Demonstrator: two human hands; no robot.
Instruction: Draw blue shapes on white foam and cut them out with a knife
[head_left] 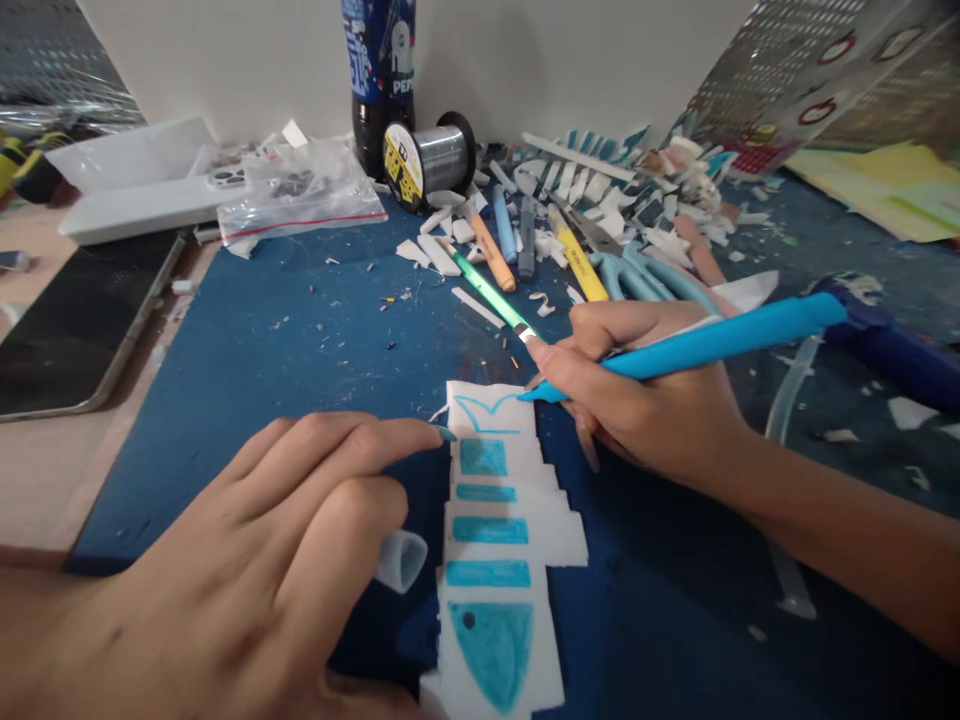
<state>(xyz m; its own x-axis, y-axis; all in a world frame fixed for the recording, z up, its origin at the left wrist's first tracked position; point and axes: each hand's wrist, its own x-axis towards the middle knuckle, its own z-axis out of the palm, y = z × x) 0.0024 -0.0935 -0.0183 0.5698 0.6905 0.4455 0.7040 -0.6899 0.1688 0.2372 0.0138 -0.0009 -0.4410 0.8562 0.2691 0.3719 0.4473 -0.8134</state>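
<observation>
A white cut strip [559,520] lies on the blue mat. It bears a blue fish head with a dark eye, several filled blue bars and an outlined tail at its far end. My right hand [645,400] grips a blue marker [697,345], its tip at the strip's top right edge beside the tail outline. On the left, my left hand [300,520] lies with fingers stretched out, one fingertip at the strip's left edge. A translucent tube end [405,560] pokes out from beneath that hand; whether it is held cannot be told.
White and blue scraps [600,180] pile up at the back, with markers, a green pen [487,290] and blue-handled scissors [630,270]. Behind stand a wire spool [442,160] and a Pepsi bottle [379,80]. A phone [82,320] and zip bag [300,190] lie left.
</observation>
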